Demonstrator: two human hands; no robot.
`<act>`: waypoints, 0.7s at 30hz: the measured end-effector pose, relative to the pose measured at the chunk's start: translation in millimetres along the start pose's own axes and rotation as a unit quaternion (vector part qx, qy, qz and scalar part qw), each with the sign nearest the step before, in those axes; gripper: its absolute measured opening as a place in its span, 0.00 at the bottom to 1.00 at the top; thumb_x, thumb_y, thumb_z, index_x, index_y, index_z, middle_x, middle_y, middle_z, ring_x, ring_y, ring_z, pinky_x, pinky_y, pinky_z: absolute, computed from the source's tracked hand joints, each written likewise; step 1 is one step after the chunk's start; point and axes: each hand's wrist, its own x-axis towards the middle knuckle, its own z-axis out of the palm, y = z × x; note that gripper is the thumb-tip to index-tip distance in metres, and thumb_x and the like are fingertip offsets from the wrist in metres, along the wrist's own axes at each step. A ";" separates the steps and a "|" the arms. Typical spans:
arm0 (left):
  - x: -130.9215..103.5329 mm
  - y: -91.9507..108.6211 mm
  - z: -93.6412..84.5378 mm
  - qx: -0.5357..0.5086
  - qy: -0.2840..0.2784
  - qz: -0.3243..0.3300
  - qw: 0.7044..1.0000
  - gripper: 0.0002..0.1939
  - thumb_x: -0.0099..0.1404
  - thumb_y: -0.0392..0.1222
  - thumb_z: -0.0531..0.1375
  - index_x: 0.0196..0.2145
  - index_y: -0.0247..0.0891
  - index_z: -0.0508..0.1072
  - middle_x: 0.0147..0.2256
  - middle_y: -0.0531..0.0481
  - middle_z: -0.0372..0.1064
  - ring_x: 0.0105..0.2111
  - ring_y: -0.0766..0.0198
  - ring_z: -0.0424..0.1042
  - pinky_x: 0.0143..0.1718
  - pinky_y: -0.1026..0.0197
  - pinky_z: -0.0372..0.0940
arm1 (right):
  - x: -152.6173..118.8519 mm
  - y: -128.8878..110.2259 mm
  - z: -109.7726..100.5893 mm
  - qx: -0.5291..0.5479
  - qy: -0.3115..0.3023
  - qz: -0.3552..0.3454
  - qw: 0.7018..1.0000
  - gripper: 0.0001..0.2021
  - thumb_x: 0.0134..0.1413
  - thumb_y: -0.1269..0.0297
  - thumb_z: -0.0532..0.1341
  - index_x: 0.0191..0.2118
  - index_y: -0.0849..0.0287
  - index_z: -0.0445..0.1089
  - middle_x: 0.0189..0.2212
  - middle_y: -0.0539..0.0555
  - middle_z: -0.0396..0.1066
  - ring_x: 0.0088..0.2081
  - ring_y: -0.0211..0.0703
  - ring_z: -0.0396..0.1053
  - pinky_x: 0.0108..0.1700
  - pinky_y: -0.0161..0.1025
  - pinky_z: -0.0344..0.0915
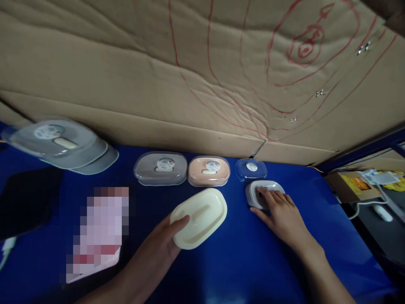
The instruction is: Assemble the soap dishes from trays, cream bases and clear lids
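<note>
On the blue counter [240,261], near its middle: one cream dish [199,217], oval, tilted, its near-left end held by the left hand [164,245]. Thumb lies on the rim; the other fingers are curled beneath and hidden, so the grip is closed on the dish's edge.

To its right, apart from it: one small grey dish [257,192], flat on the counter. The right hand [281,213] rests on top, fingers [268,197] spread and laid flat over its near side, thumb on the counter beside it; pressing, not wrapped round.

Back row, against the cardboard wall [190,84], left to right: grey lidded box [160,168], pink lidded box [209,171], small clear lid [251,169], the last just behind the grey dish.

Far left: stack of grey lids [63,145], blurred. Below it, a dark slab [25,198].

Far right, off the counter: cardboard box [351,185], white cable.
</note>
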 end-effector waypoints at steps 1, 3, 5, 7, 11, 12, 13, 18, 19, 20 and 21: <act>0.5 -3.0 -0.1 0.003 -0.017 -0.008 1.000 0.32 0.68 0.52 0.70 0.66 0.46 0.72 0.61 0.47 0.77 0.66 0.47 0.70 0.70 0.49 0.61 | 0.4 -6.5 -2.2 0.023 0.010 -0.006 1.000 0.26 0.72 0.44 0.58 0.62 0.60 0.67 0.50 0.66 0.79 0.51 0.64 0.77 0.52 0.59 0.71; 1.8 -8.9 -0.2 0.006 -0.055 -0.029 0.998 0.33 0.68 0.55 0.69 0.67 0.46 0.71 0.61 0.47 0.77 0.67 0.47 0.69 0.70 0.47 0.60 | 0.7 -26.0 -9.4 0.083 0.042 -0.030 0.995 0.23 0.73 0.47 0.57 0.60 0.60 0.67 0.48 0.64 0.79 0.47 0.58 0.77 0.49 0.54 0.70; 2.5 -13.0 0.8 0.006 -0.100 -0.058 0.993 0.32 0.70 0.59 0.66 0.66 0.45 0.71 0.61 0.45 0.77 0.66 0.45 0.70 0.69 0.46 0.62 | -0.8 -50.2 -16.8 0.139 0.066 -0.083 0.985 0.22 0.75 0.47 0.56 0.61 0.60 0.66 0.46 0.62 0.79 0.45 0.55 0.76 0.49 0.51 0.69; 1.3 -14.4 3.2 0.007 -0.140 -0.080 0.987 0.30 0.72 0.62 0.63 0.64 0.45 0.74 0.59 0.46 0.78 0.65 0.45 0.71 0.66 0.46 0.64 | -3.8 -73.3 -21.0 0.175 0.083 -0.159 0.968 0.25 0.75 0.45 0.54 0.61 0.61 0.67 0.45 0.60 0.80 0.45 0.52 0.76 0.53 0.52 0.66; -4.5 -14.0 8.2 0.004 -0.166 -0.095 0.981 0.27 0.73 0.65 0.59 0.60 0.47 0.78 0.54 0.52 0.81 0.65 0.48 0.71 0.64 0.50 0.64 | -9.9 -99.7 -18.4 0.193 0.118 -0.270 0.936 0.27 0.74 0.43 0.56 0.61 0.62 0.71 0.43 0.57 0.82 0.47 0.49 0.76 0.62 0.50 0.61; -5.8 -14.3 8.6 0.001 -0.165 -0.094 0.982 0.27 0.72 0.65 0.60 0.60 0.47 0.78 0.54 0.53 0.81 0.64 0.49 0.72 0.63 0.50 0.64 | -10.9 -101.7 -16.7 0.191 0.122 -0.282 0.932 0.27 0.73 0.43 0.58 0.61 0.62 0.72 0.42 0.57 0.82 0.48 0.49 0.75 0.63 0.50 0.61; -6.9 -14.8 8.3 -0.003 -0.165 -0.090 0.982 0.28 0.71 0.65 0.62 0.60 0.48 0.78 0.54 0.53 0.81 0.64 0.49 0.72 0.63 0.51 0.65 | -11.8 -102.5 -15.0 0.187 0.122 -0.293 0.930 0.27 0.72 0.44 0.59 0.61 0.61 0.72 0.42 0.57 0.82 0.49 0.49 0.75 0.63 0.50 0.61; -9.1 -16.5 2.9 0.005 -0.224 -0.050 0.973 0.41 0.62 0.58 0.73 0.69 0.52 0.68 0.62 0.47 0.75 0.67 0.47 0.69 0.64 0.50 0.65 | -15.0 -102.5 -7.3 0.170 0.102 -0.334 0.922 0.25 0.72 0.47 0.60 0.63 0.58 0.73 0.46 0.57 0.81 0.54 0.52 0.73 0.66 0.51 0.62; -9.0 -15.8 2.0 0.018 -0.233 -0.041 0.972 0.44 0.61 0.56 0.75 0.70 0.52 0.66 0.63 0.46 0.74 0.68 0.46 0.67 0.66 0.49 0.63 | -15.6 -102.6 -5.2 0.167 0.097 -0.337 0.921 0.26 0.73 0.46 0.59 0.63 0.59 0.73 0.46 0.58 0.80 0.55 0.52 0.72 0.67 0.51 0.61; -8.7 -14.8 1.4 0.033 -0.236 -0.034 0.971 0.46 0.60 0.54 0.76 0.71 0.53 0.64 0.64 0.45 0.73 0.69 0.46 0.65 0.67 0.47 0.61 | -16.3 -102.4 -2.7 0.164 0.091 -0.339 0.922 0.27 0.73 0.44 0.57 0.64 0.59 0.72 0.47 0.59 0.80 0.56 0.53 0.71 0.68 0.51 0.61; -8.3 -13.7 1.1 0.049 -0.234 -0.028 0.970 0.46 0.60 0.53 0.76 0.72 0.53 0.63 0.65 0.45 0.72 0.70 0.46 0.63 0.68 0.46 0.59 | -17.0 -101.6 -0.1 0.161 0.085 -0.340 0.923 0.29 0.73 0.42 0.56 0.65 0.59 0.71 0.48 0.59 0.79 0.57 0.53 0.71 0.68 0.52 0.61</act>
